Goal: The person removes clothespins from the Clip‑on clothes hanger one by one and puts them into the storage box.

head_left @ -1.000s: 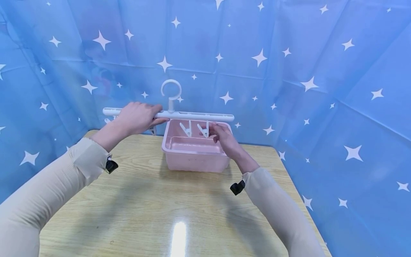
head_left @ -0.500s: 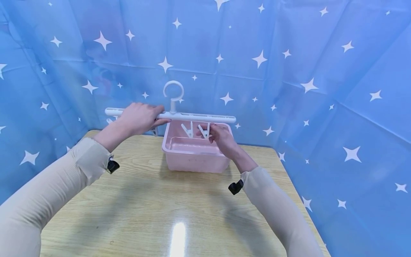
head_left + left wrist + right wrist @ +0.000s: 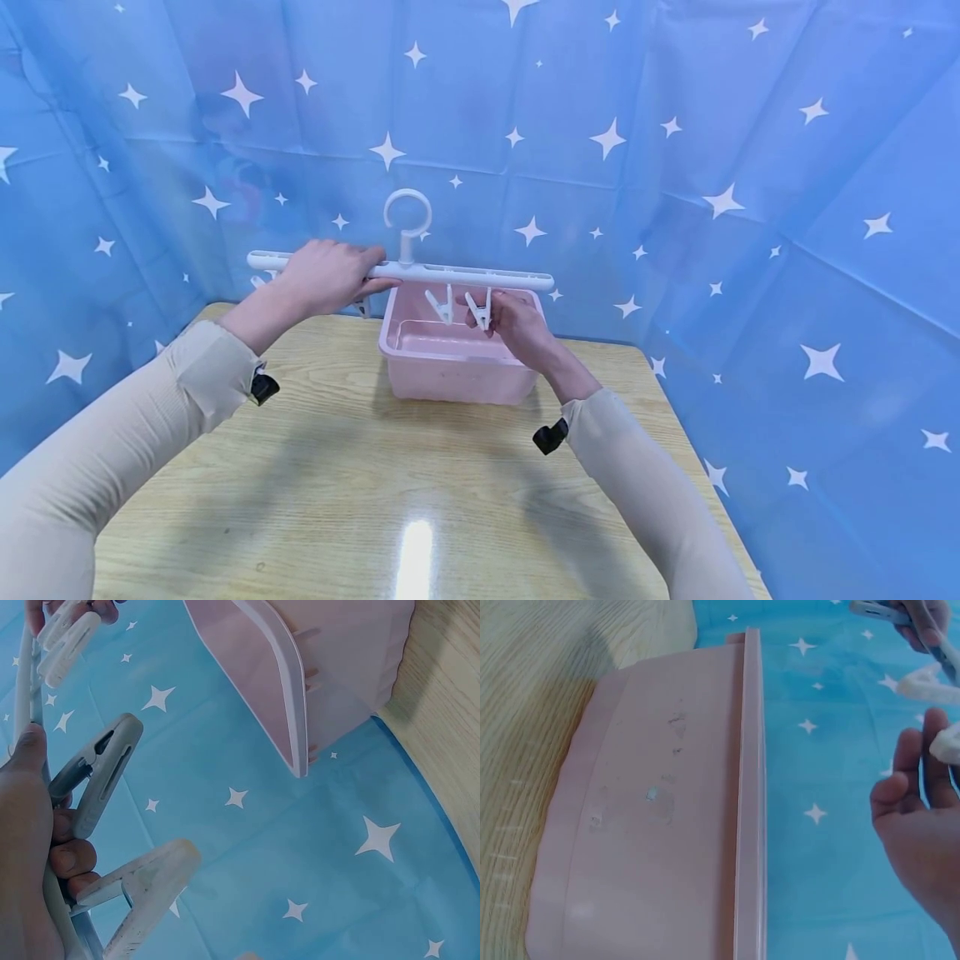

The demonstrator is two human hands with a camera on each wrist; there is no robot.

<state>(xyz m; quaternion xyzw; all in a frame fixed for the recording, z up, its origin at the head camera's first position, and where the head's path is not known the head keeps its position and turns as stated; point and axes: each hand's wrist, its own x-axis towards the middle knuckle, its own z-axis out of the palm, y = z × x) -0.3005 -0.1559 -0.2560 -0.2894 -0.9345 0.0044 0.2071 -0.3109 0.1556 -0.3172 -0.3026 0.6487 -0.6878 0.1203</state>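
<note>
The white hanger (image 3: 453, 273) is being gripped from above by the left hand (image 3: 326, 273), fingers curled; the right hand (image 3: 519, 327) is being held at a clip (image 3: 482, 315), its finger grip unclear.

The left arm (image 3: 112, 433) is slanting forward and inward, its left wrist (image 3: 251, 322) lying below the left grip (image 3: 318, 271), whose back is facing up; the thumb (image 3: 381, 284) is pointing rightward while fingers (image 3: 73, 859) are curling underneath. The right arm (image 3: 656, 492) is angling inward from the right, its right grip (image 3: 519, 325) sitting slightly lower, fingers (image 3: 909, 751) bending loosely beyond the right wrist (image 3: 573, 379).
</note>
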